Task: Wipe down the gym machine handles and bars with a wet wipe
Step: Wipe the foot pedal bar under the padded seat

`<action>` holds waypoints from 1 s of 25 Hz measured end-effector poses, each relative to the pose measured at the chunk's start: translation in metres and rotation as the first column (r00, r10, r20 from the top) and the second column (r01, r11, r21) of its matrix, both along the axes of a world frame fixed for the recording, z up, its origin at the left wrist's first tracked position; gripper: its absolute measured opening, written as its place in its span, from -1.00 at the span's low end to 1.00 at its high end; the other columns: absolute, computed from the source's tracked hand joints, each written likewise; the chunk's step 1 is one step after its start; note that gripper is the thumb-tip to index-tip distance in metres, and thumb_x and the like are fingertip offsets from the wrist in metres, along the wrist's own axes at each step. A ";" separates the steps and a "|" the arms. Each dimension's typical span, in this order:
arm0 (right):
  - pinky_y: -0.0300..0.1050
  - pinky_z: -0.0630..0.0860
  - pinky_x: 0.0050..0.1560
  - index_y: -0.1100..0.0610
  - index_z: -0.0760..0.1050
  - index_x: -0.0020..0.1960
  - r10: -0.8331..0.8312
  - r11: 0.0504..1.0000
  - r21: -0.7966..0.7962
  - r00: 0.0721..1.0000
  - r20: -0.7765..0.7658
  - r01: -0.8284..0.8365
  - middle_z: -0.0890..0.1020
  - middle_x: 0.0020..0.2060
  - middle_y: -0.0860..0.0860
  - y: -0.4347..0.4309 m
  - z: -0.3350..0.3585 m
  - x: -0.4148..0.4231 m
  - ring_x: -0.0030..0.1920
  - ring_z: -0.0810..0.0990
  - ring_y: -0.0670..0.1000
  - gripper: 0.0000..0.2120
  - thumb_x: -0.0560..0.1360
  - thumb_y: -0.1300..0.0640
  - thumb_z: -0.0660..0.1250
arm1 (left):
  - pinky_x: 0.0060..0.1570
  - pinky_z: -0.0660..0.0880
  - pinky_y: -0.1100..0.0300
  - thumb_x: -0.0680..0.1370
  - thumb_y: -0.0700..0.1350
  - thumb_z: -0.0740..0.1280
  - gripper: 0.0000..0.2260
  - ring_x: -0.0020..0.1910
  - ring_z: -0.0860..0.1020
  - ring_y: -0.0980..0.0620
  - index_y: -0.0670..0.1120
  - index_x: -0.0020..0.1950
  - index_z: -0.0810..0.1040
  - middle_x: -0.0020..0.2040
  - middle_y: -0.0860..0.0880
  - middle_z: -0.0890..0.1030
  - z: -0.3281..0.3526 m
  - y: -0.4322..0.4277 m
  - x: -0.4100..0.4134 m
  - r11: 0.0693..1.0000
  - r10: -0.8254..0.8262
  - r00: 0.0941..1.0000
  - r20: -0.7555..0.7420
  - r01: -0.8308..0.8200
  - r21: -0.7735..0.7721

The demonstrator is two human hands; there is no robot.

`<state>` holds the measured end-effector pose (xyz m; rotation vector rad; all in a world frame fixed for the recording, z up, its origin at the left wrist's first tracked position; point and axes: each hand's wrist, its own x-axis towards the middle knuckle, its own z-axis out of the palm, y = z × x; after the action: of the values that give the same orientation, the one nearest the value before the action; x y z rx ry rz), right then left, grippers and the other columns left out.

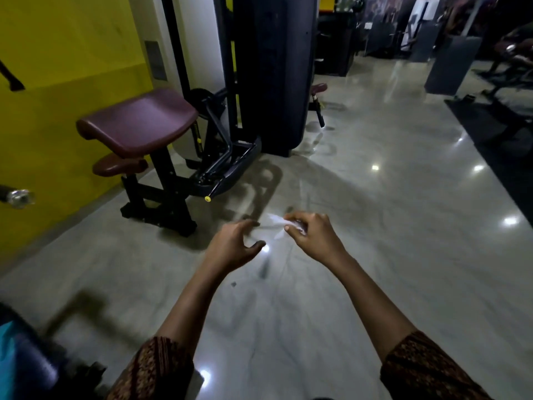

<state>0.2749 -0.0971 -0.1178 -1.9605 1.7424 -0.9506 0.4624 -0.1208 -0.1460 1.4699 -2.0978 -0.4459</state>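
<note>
My right hand (pixel 310 236) pinches a crumpled white wet wipe (pixel 278 223) out in front of me, above the shiny floor. My left hand (pixel 235 246) hovers just left of the wipe with its fingers spread and loosely curved, and I cannot tell whether its fingertips touch the wipe. A gym machine with a maroon arm pad (pixel 138 119) and a small maroon seat (pixel 119 166) stands at the left. A chrome-tipped bar end (pixel 18 197) pokes in at the far left edge.
A tall black weight-stack housing (pixel 274 73) rises behind the machine, with a black handle (pixel 320 115) beside it. A yellow wall (pixel 57 67) runs along the left. More machines (pixel 507 67) and a dark mat (pixel 496 131) sit at the right. A blue padded object (pixel 26 368) fills the lower left corner.
</note>
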 end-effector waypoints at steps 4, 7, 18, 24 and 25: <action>-0.65 0.23 -0.18 0.23 0.59 0.13 0.037 0.999 0.007 0.999 0.036 -0.037 0.67 0.01 0.12 -0.100 -0.018 -0.030 0.02 0.60 0.06 -0.78 0.49 0.26 0.32 | 0.02 0.48 0.10 0.41 -0.03 0.46 -0.62 0.07 0.54 -0.05 -0.10 0.19 0.55 0.09 -0.05 0.61 -0.019 -0.091 -0.027 0.999 0.031 0.999 0.023 -0.032 0.012; -0.51 0.29 -0.14 0.20 0.59 0.13 0.112 0.993 0.026 0.993 0.040 -0.113 0.68 -0.03 0.11 -0.185 -0.027 -0.054 -0.02 0.59 -0.05 -0.78 0.50 0.26 0.31 | 0.01 0.48 0.12 0.40 -0.02 0.46 -0.62 0.07 0.54 -0.04 -0.09 0.18 0.55 0.09 -0.05 0.60 -0.030 -0.166 -0.050 0.997 0.078 0.997 0.022 -0.078 0.021; -0.67 0.25 -0.13 0.28 0.56 0.15 0.365 0.926 0.109 0.931 -0.009 -0.362 0.63 0.09 0.15 -0.473 -0.041 -0.103 0.10 0.59 0.06 -0.75 0.49 0.31 0.30 | 0.06 0.39 0.20 0.43 -0.09 0.45 -0.63 0.13 0.54 -0.09 -0.18 0.20 0.55 0.13 -0.13 0.60 -0.035 -0.385 -0.092 0.944 0.317 0.948 0.027 -0.318 0.089; -0.46 0.31 -0.18 0.27 0.58 0.11 0.453 0.882 0.154 0.892 -0.015 -0.445 0.66 -0.03 0.16 -0.616 -0.081 -0.087 0.00 0.61 0.09 -0.78 0.48 0.31 0.31 | 0.10 0.41 0.15 0.46 -0.02 0.42 -0.60 0.17 0.51 -0.05 -0.12 0.25 0.51 0.18 -0.10 0.57 -0.079 -0.512 -0.077 0.891 0.414 0.908 0.059 -0.418 0.178; -0.44 0.31 -0.16 0.26 0.59 0.11 0.464 0.873 0.178 0.886 -0.010 -0.455 0.67 -0.03 0.16 -0.641 -0.086 -0.082 -0.01 0.61 0.08 -0.78 0.48 0.30 0.31 | 0.10 0.42 0.14 0.46 -0.01 0.41 -0.59 0.17 0.51 -0.05 -0.12 0.26 0.51 0.18 -0.10 0.57 -0.085 -0.534 -0.070 0.874 0.434 0.898 0.068 -0.439 0.208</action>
<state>0.1931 -0.7386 -0.2040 -2.1567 1.2357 -0.5658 0.3922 -0.6547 -0.2309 2.0194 -1.6908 -0.4943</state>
